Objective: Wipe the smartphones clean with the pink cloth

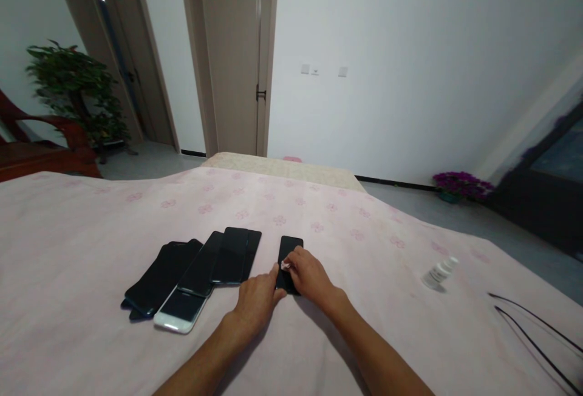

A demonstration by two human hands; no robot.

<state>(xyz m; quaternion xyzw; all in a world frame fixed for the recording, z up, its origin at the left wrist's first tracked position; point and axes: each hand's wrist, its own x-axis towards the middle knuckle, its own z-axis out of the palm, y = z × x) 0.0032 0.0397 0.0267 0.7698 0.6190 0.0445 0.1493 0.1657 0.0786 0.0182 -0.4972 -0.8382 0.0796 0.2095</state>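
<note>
A black smartphone lies screen up on the pink flowered cloth, in front of me. My left hand grips its lower left edge, with thumb and fingers around the side. Over the screen, my right hand is closed on a small crumpled white wipe, which touches the glass. The two hands hide the phone's lower part and right side. To the left lie several more phones in overlapping stacks: black ones and, at the near side, a white-framed one.
A small white bottle is on the cloth to the right. Farther right runs a thin black cable. Beyond the cloth's far edge are a door, a wooden chair, a leafy plant and purple flowers.
</note>
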